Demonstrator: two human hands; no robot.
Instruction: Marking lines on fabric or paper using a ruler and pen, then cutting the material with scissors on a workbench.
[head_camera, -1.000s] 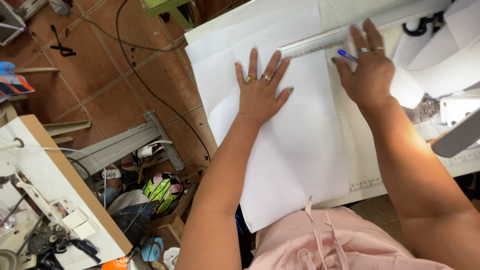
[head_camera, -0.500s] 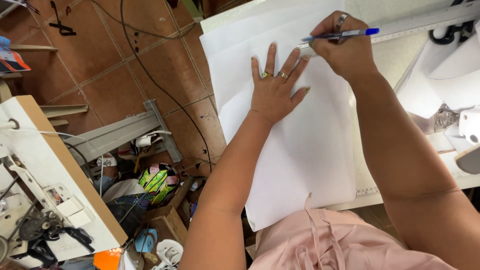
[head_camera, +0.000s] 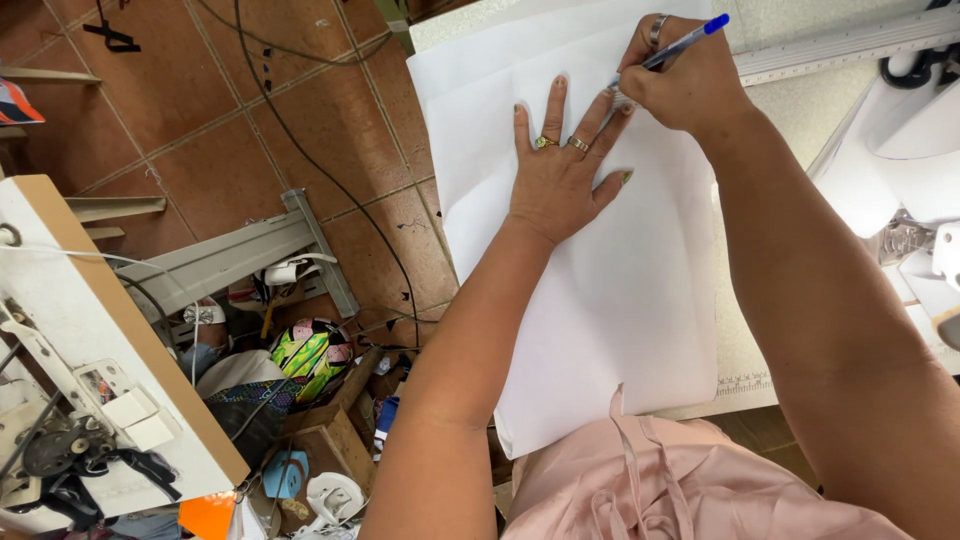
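My left hand lies flat with fingers spread on a large white sheet of paper that covers the table and hangs over its near edge. Rings show on two of its fingers. My right hand is closed around a blue pen, whose tip meets the paper just beside the left hand's fingertips. A long metal ruler runs across the table at the upper right, partly under my right hand.
A white sewing machine stands at the right edge. To the left is a second sewing table with a machine on it. Cables cross the brown tiled floor. A green patterned ball, boxes and clutter lie below.
The right hand has taken the pen into a writing grip and moved left, bringing its tip down to the paper beside the left hand. The left hand stays pressed flat.
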